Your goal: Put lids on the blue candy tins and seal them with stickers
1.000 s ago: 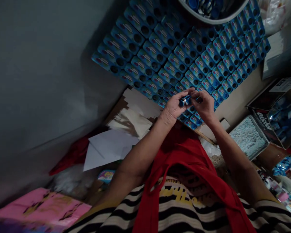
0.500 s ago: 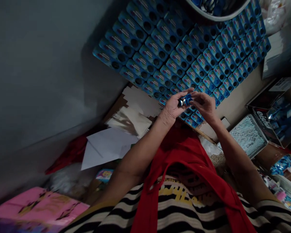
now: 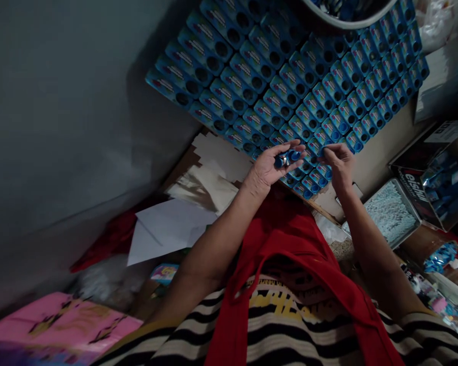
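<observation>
My left hand (image 3: pixel 277 162) is cupped palm up, holding several small round blue caps (image 3: pixel 294 155), some with a shiny silvery side. My right hand (image 3: pixel 338 157) pinches one blue cap (image 3: pixel 322 151) between thumb and fingertips. It hovers at the near right part of a large array of blue printed cases (image 3: pixel 277 101), laid out in tight rows. Most cases have a dark round opening at one end. In several near cases, such as this blue-filled case (image 3: pixel 307 194), a bright blue round piece sits in that opening. My palm and fingers partly cover the nearest rows.
A metal bowl (image 3: pixel 351 23) with blue and silvery pieces stands on the far cases. To the right are a tray of pale blue bits (image 3: pixel 389 213) and a black box (image 3: pixel 423 195) of blue packets. White paper (image 3: pixel 171 226) lies left, beside a grey wall (image 3: pixel 61 112).
My right hand has moved right, away from my left palm, with a blue cap in its fingertips. My left hand has shifted slightly left and its fingers have opened out more.
</observation>
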Tool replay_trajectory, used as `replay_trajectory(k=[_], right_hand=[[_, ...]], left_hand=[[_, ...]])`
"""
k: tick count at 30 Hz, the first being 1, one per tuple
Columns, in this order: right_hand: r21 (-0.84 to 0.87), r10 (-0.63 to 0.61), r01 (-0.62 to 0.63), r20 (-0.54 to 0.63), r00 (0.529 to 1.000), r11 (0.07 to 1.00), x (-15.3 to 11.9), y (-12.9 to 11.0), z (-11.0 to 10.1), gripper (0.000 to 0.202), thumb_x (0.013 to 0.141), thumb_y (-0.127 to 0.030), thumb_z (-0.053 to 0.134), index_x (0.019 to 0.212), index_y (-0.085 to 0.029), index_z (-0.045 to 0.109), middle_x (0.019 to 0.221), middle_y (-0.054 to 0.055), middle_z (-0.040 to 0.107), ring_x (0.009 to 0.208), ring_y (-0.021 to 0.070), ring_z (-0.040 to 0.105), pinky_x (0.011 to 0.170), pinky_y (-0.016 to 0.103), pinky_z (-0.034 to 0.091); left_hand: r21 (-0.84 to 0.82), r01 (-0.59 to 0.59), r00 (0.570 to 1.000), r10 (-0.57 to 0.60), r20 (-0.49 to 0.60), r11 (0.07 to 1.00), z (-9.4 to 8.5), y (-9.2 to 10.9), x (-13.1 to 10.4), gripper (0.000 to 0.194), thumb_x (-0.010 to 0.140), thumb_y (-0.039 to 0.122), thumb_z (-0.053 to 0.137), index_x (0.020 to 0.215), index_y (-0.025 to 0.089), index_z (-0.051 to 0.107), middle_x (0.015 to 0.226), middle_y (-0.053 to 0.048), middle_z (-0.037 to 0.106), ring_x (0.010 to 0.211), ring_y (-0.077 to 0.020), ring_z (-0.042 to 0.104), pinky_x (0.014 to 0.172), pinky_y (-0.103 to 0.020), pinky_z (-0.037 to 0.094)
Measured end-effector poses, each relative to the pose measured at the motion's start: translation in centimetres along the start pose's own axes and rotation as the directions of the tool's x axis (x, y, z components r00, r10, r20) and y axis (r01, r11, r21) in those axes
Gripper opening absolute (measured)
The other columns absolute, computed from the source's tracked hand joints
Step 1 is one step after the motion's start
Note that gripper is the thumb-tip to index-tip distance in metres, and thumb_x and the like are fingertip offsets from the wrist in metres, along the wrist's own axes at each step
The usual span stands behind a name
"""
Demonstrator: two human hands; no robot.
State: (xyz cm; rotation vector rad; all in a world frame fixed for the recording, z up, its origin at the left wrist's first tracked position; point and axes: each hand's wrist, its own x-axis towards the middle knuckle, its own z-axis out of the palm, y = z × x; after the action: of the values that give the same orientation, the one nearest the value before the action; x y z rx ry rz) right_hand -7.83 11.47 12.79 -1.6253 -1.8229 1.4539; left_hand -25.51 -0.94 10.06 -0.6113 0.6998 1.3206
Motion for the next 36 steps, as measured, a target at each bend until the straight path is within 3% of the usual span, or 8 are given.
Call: replay_trajectory(k=[2, 5, 10, 13, 18, 23, 30, 36], right_hand=[[-0.048, 0.028, -0.032, -0.084, 0.996, 0.998, 0.4, 1.0, -1.0, 0.013, 0.081, -0.032, 0.071, 0.086, -0.022, 0.062, 0.076, -0.004, 0.066, 0.063, 0.0124, 0.061, 0.068, 0.029, 0.056], [-0.296, -0.012, 0.010, -0.007, 1.000, 0.955, 0.2, 2.0, -1.4, 0.015, 0.080, -0.025, 0.069, 0.094, -0.021, 0.067, 0.081, -0.001, 0.069, 0.074, 0.0158, 0.065, 0.074, 0.029, 0.055], [-0.787, -0.050, 0.155, 0.156, 0.987, 0.597, -0.3, 0.7, 0.8, 0.017, 0.090, -0.021, 0.063, 0.096, -0.022, 0.079, 0.108, 0.008, 0.074, 0.098, 0.0227, 0.069, 0.084, 0.033, 0.050], [-0.888, 0.044, 0.117, 0.152, 0.987, 0.445, 0.4, -0.8, 1.7, 0.016, 0.092, -0.023, 0.064, 0.097, -0.024, 0.079, 0.111, 0.008, 0.074, 0.100, 0.0245, 0.068, 0.078, 0.032, 0.045], [-0.935, 0.153, 0.044, 0.104, 0.983, 0.353, 2.9, -1.8, 1.6, 0.023, 0.083, -0.031, 0.079, 0.105, -0.025, 0.072, 0.099, 0.004, 0.076, 0.093, 0.0269, 0.068, 0.073, 0.032, 0.042], [-0.912, 0.091, 0.161, 0.209, 0.974, 0.377, 3.6, -2.1, 1.3, 0.023, 0.081, -0.027, 0.082, 0.101, -0.026, 0.072, 0.102, 0.003, 0.077, 0.094, 0.0253, 0.067, 0.075, 0.032, 0.044], [-0.567, -0.311, 0.452, 0.332, 0.890, 0.688, -0.1, -2.8, 3.9, 0.017, 0.095, -0.026, 0.070, 0.110, -0.027, 0.078, 0.106, 0.004, 0.072, 0.094, 0.0190, 0.068, 0.084, 0.032, 0.054], [-0.445, -0.183, 0.271, 0.233, 0.955, 0.853, -1.2, 0.4, 2.2, 0.015, 0.088, -0.021, 0.067, 0.099, -0.021, 0.077, 0.086, 0.001, 0.073, 0.076, 0.0165, 0.067, 0.076, 0.029, 0.054]], left_hand=[[0.001, -0.031, 0.999, 0.031, -0.011, 1.000, -0.3, 0.7, -0.2, 0.036, 0.094, 0.020, 0.063, 0.129, 0.016, 0.073, 0.118, -0.011, 0.083, 0.116, -0.0243, 0.079, 0.109, -0.042, 0.060], [0.027, -0.072, 0.997, 0.072, -0.015, 0.997, -0.4, 1.3, -0.4, 0.034, 0.094, 0.024, 0.066, 0.126, 0.017, 0.073, 0.120, -0.010, 0.082, 0.118, -0.0250, 0.078, 0.110, -0.043, 0.059], [0.074, -0.059, 0.997, 0.056, 0.049, 0.996, 0.2, 1.0, -0.4, 0.026, 0.093, 0.024, 0.066, 0.115, 0.015, 0.076, 0.121, -0.010, 0.082, 0.119, -0.0260, 0.077, 0.113, -0.045, 0.057], [0.070, -0.045, 0.997, 0.040, 0.070, 0.997, 0.3, 0.8, -0.2, 0.026, 0.093, 0.025, 0.066, 0.115, 0.015, 0.077, 0.124, -0.010, 0.081, 0.123, -0.0264, 0.076, 0.114, -0.045, 0.056], [0.042, -0.022, 0.996, 0.018, 0.091, 0.999, -0.1, 1.1, 0.4, 0.027, 0.094, 0.024, 0.066, 0.115, 0.014, 0.078, 0.128, -0.012, 0.080, 0.132, -0.0279, 0.071, 0.115, -0.045, 0.055], [0.052, -0.034, 0.998, 0.031, 0.050, 0.998, 0.0, 1.0, 0.4, 0.025, 0.094, 0.024, 0.066, 0.114, 0.014, 0.078, 0.122, -0.012, 0.081, 0.125, -0.0266, 0.074, 0.112, -0.044, 0.057], [0.070, -0.043, 0.999, 0.042, 0.016, 0.997, 0.0, 0.3, 0.5, 0.026, 0.096, 0.019, 0.062, 0.114, 0.012, 0.078, 0.116, -0.011, 0.083, 0.111, -0.0225, 0.078, 0.104, -0.040, 0.062], [0.068, 0.002, 1.000, -0.004, 0.029, 0.998, 0.0, -0.2, 0.4, 0.034, 0.096, 0.021, 0.063, 0.126, 0.014, 0.076, 0.120, -0.012, 0.082, 0.117, -0.0253, 0.077, 0.108, -0.044, 0.060]])
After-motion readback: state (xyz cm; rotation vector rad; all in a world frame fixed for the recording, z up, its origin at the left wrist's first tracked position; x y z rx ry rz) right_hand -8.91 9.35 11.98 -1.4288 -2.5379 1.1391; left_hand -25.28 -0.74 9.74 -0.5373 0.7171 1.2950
